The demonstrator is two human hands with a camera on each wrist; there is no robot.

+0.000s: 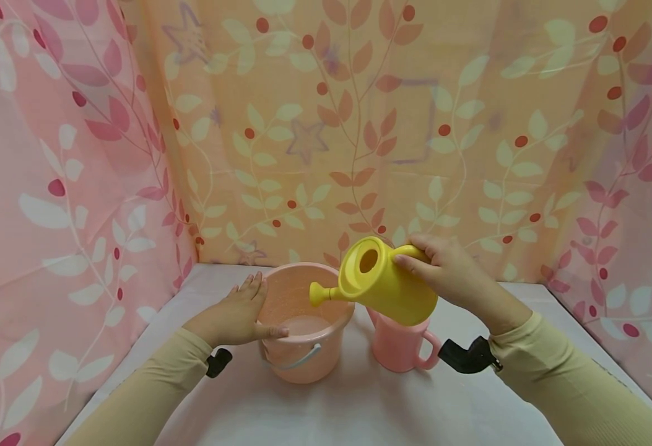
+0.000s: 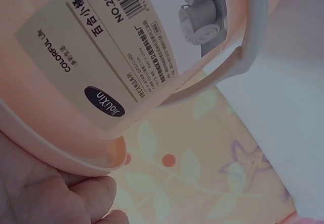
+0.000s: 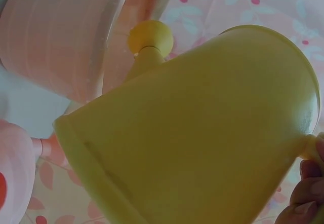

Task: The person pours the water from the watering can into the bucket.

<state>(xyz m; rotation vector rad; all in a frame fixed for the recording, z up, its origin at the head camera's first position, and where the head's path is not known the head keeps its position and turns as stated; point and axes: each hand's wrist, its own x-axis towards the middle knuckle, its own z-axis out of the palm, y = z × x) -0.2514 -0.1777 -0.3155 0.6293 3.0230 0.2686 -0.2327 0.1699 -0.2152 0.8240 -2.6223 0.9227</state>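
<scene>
My right hand (image 1: 445, 266) grips the handle of a yellow watering can (image 1: 398, 285), fingers curled round it. The can is off the table and tilted, its spout (image 1: 320, 294) pointing left over a peach-coloured bucket (image 1: 303, 365). My left hand (image 1: 236, 314) rests on the bucket's left rim, fingers stretched out and thumb lying along the front edge. In the left wrist view the bucket's printed label (image 2: 91, 57) and pale handle (image 2: 253, 31) show. Right of the bucket, partly hidden beneath the yellow can, stands a pink watering can (image 1: 398, 347).
The bucket and pink can stand on a white-covered table (image 1: 359, 415). Behind it hangs an orange leaf-patterned cloth (image 1: 314, 155); pink patterned cloths (image 1: 80, 186) close off both sides. Black wrist mounts (image 1: 465, 356) stick out at both sleeves.
</scene>
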